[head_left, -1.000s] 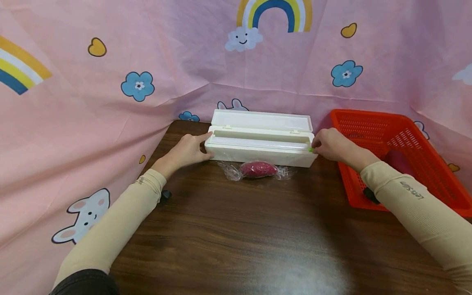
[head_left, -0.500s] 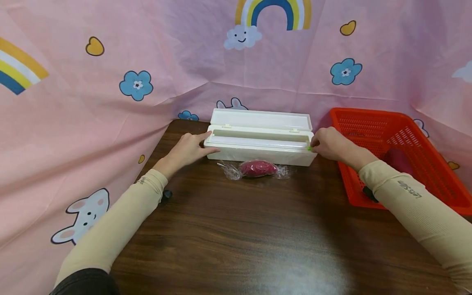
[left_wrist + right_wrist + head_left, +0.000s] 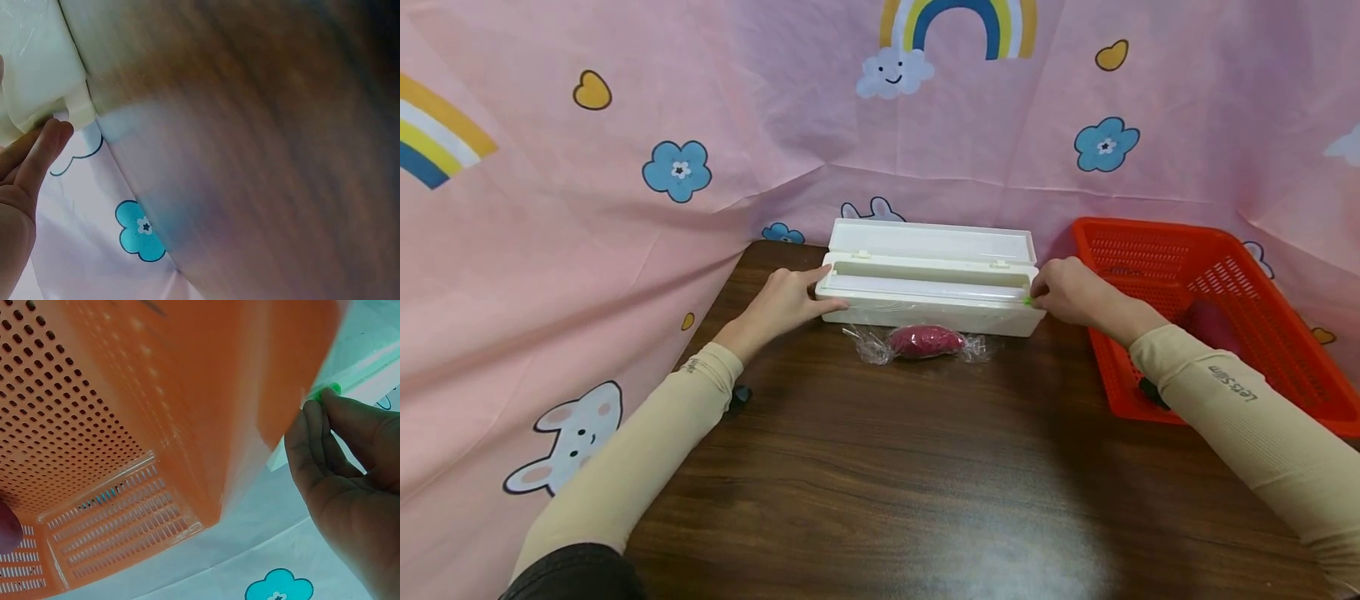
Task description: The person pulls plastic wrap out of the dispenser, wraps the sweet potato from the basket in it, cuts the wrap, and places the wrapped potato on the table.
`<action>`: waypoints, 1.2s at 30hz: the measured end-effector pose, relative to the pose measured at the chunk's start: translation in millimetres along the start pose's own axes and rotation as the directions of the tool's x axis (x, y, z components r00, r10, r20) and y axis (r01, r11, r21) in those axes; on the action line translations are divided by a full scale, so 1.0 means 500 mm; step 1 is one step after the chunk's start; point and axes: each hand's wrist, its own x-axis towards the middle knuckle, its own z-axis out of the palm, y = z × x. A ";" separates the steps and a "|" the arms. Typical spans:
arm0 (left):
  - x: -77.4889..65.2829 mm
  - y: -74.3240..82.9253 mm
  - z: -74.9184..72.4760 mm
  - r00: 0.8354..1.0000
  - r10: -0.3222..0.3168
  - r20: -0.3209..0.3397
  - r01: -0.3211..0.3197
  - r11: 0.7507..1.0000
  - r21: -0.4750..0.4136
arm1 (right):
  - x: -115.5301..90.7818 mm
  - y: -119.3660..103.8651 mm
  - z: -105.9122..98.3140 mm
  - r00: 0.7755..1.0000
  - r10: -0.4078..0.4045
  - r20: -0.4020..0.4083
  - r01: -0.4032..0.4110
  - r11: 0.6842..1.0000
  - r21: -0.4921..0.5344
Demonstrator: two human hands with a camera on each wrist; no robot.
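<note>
A white cling film dispenser (image 3: 925, 317) stands at the back of the table with its lid (image 3: 931, 242) tipped back and a film roll (image 3: 925, 289) inside. My left hand (image 3: 778, 307) holds its left end, thumb on the front face and index finger at the top edge. At the right end, my right hand (image 3: 1070, 290) pinches the small green slide cutter (image 3: 326, 392); its fingertips partly cover it. Just before the dispenser lies a purplish-red oblong item (image 3: 925, 342) wrapped in clear film, its ends spread loosely.
To the right stands a red perforated basket (image 3: 1097, 367) with a dark red item (image 3: 1210, 325) inside, partly behind my right forearm. A small black object (image 3: 739, 398) lies by my left sleeve. A pink printed cloth (image 3: 775, 100) hangs behind the wooden table (image 3: 880, 467).
My left thumb has shifted up and inward on the dispenser's front face. My right hand stays at the dispenser's right end, and the wrapped item has not moved.
</note>
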 end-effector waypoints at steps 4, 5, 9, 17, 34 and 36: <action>0.002 -0.001 0.002 1.000 0.020 -0.019 -0.019 1.000 0.010 | 0.000 0.001 0.004 0.998 -0.042 -0.047 0.041 0.999 -0.005; 0.002 -0.001 0.002 0.999 0.023 -0.023 -0.022 1.000 0.009 | 0.000 0.001 0.005 0.997 -0.056 -0.059 0.055 0.998 -0.006; 0.000 -0.002 0.003 0.999 0.026 -0.033 -0.026 1.000 0.006 | 0.002 -0.001 0.011 0.991 -0.094 -0.093 0.093 0.996 -0.015; -0.002 -0.004 0.004 0.999 0.029 -0.037 -0.030 1.000 -0.003 | 0.011 -0.018 0.015 0.989 -0.120 -0.090 0.119 0.993 -0.012; -0.001 -0.002 0.002 0.998 0.043 -0.037 -0.043 0.999 -0.008 | 0.032 -0.048 0.006 0.991 -0.129 -0.044 0.125 0.989 -0.079; 0.000 -0.001 0.003 0.999 0.041 -0.036 -0.041 0.999 -0.011 | 0.033 -0.049 0.006 0.990 -0.134 -0.046 0.130 0.988 -0.080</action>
